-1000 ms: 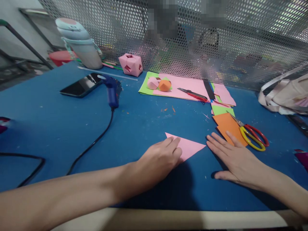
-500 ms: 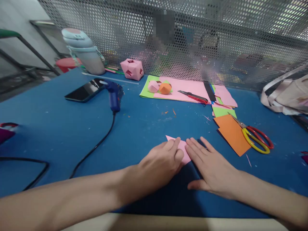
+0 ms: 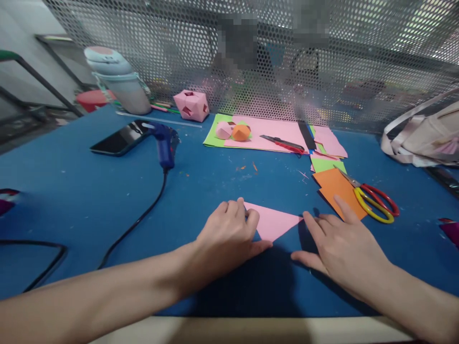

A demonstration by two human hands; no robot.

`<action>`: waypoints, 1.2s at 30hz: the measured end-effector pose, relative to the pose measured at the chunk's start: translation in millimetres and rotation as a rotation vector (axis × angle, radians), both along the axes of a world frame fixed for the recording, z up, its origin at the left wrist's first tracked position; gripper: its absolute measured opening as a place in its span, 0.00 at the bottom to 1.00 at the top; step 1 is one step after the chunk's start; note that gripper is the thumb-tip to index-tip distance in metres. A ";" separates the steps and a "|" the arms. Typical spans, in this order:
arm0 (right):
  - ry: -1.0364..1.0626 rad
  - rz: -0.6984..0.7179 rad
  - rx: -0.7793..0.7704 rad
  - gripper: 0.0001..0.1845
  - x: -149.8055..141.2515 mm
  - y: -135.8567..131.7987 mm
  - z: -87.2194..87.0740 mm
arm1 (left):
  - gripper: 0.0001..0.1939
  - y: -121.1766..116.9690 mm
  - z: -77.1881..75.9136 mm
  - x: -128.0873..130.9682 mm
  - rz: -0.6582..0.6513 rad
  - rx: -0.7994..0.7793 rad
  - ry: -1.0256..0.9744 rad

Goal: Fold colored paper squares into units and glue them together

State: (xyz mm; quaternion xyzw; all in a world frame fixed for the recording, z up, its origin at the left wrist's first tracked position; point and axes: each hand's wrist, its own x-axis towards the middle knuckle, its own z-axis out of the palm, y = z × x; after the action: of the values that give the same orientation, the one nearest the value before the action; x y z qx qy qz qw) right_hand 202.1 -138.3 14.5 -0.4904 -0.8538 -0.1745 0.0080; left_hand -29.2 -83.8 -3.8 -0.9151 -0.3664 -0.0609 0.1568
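Observation:
A small piece of pink paper, folded into a triangle, lies on the blue tabletop between my hands. My left hand has its fingers curled over the left end of the paper, hiding that part, and its thumb reaches the lower tip. At the right corner, the index fingertip of my right hand touches the paper. The other fingers of that hand are spread, with the thumb held apart.
Red-and-yellow scissors lie on orange paper at right. Behind are a box cutter, pink sheets, and folded pink and orange pieces. A blue glue gun, phone and bottle stand left.
My right hand has slid right to the paper's corner, and my left hand has moved left. More of the pink triangle now shows between them. The view has shifted slightly.

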 end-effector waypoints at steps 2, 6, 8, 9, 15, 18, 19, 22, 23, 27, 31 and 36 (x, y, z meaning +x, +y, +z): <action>0.058 0.040 -0.007 0.31 -3.3 3.9 4.2 | 0.30 1.8 2.6 -1.3 -0.026 -0.005 -0.044; 0.171 0.177 -0.070 0.21 -8.1 13.7 -1.1 | 0.31 3.6 6.5 -3.6 -0.109 -0.095 -0.145; 0.221 0.197 -0.104 0.22 -6.6 20.8 -6.8 | 0.31 5.5 6.2 -4.9 -0.143 -0.187 -0.170; 0.248 0.196 -0.117 0.23 -4.9 25.1 -9.3 | 0.30 7.2 5.6 -5.4 -0.153 -0.223 -0.176; 0.409 0.178 -0.212 0.13 4.8 53.8 -14.0 | 0.19 22.7 4.5 -4.1 -0.122 -0.336 -0.210; 0.419 0.190 -0.250 0.13 3.5 63.2 -8.1 | 0.21 26.5 9.2 -0.8 -0.095 -0.353 -0.228; 0.413 0.206 -0.271 0.14 2.3 64.9 -5.3 | 0.21 26.9 10.7 0.1 -0.092 -0.356 -0.232; 0.384 0.273 -0.319 0.18 -1.6 67.0 0.8 | 0.20 27.5 12.7 2.0 -0.086 -0.371 -0.252; 0.366 0.290 -0.321 0.19 -2.5 67.5 1.0 | 0.18 28.0 12.3 2.3 -0.087 -0.377 -0.265; 0.268 0.361 -0.241 0.14 -3.7 71.7 -5.6 | 0.14 32.9 6.9 1.4 -0.100 -0.359 -0.372; 0.236 0.406 -0.220 0.19 -1.2 75.8 -6.3 | 0.13 39.4 1.1 -1.0 -0.170 -0.380 -0.484; 0.242 0.428 -0.274 0.17 1.8 79.5 -0.4 | 0.16 41.6 -1.1 -1.9 -0.199 -0.445 -0.509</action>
State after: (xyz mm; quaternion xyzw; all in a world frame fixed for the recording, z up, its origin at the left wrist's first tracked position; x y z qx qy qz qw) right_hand 204.0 -58.8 14.1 -0.3126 -0.9465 0.0080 0.0801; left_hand -31.1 -42.3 -4.9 -0.9136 -0.3072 -0.2205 -0.1495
